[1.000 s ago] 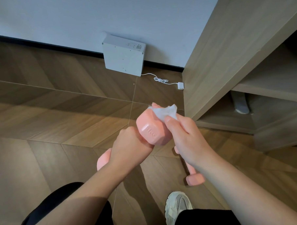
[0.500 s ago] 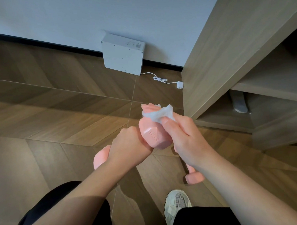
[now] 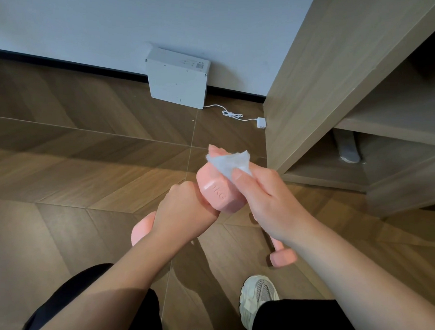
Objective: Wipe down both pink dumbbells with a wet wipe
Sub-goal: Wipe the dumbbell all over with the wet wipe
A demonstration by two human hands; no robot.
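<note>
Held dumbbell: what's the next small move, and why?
Probably slide the wet wipe down over the embossed near face of the held dumbbell, on its upper head. The right hand pinches the wipe against that head's far top edge only, while the left hand grips the handle. The near face shows uncovered, and the second dumbbell lies on the floor.
</note>
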